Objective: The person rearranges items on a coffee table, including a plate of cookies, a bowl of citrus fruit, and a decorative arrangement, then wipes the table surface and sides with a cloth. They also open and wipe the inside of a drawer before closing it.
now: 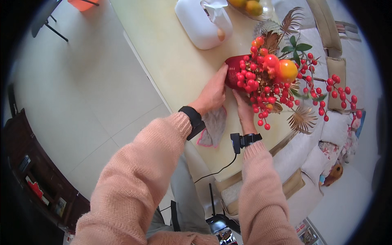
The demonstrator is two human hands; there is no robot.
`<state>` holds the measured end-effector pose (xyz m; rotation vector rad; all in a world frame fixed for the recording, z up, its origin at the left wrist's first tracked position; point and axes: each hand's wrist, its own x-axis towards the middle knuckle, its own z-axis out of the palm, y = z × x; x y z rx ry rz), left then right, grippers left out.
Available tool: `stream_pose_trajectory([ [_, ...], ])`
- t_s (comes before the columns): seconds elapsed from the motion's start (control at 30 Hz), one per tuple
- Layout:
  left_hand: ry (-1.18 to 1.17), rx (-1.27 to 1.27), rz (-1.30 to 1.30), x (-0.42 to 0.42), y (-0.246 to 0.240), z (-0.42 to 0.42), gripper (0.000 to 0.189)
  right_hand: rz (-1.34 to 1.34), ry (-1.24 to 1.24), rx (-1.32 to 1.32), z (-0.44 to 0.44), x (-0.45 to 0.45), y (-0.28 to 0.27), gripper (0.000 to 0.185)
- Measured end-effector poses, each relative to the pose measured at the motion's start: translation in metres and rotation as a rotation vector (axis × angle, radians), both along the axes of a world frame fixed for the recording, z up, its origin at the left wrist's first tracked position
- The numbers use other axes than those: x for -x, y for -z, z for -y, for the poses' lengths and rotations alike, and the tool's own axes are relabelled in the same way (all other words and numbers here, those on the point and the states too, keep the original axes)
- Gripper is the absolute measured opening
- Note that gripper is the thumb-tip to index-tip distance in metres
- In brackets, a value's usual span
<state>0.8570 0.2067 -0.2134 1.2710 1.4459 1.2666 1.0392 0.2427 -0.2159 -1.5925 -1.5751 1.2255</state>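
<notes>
A dark red vase [235, 71] holds an arrangement of artificial red berries [263, 92], a yellow-orange fruit [288, 71], golden leaves and green leaves. Against the vase's near left side lies my left hand [212, 92], its thumb side partly hidden. From below, my right hand [244, 107] grips the vase near its front, with some fingers hidden behind the berries. Both wrists wear black straps with small devices. Close to my left wrist a grey cloth [216, 125] with pink edging rests on the pale yellow table [171, 58].
A white plastic tissue box [203, 26] stands beyond the vase, next to a glass bowl of orange fruit [253, 8]. Along the right runs a sofa with white covers and cushions [333, 127]. A black cable [219, 172] hangs from my right wrist device. A dark wooden cabinet [39, 171] is at left.
</notes>
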Motion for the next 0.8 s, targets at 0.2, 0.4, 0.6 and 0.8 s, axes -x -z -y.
stream_pose_trajectory([
  [0.2,-0.110,0.152,0.076,0.019,-0.008,0.005,0.070,0.137,-0.106,0.148,0.000,-0.001,-0.012,0.044],
  [0.4,-0.447,0.142,0.073,0.088,-0.021,-0.029,0.093,0.110,-0.090,0.144,0.006,0.010,-0.018,0.052],
  [0.6,-0.394,0.104,0.192,0.099,-0.019,-0.056,0.105,-0.040,-0.074,0.110,0.009,0.016,-0.026,0.056],
  [0.8,-0.391,0.256,0.033,0.125,-0.009,-0.070,0.116,-0.066,0.027,0.140,0.012,0.003,-0.009,0.065],
])
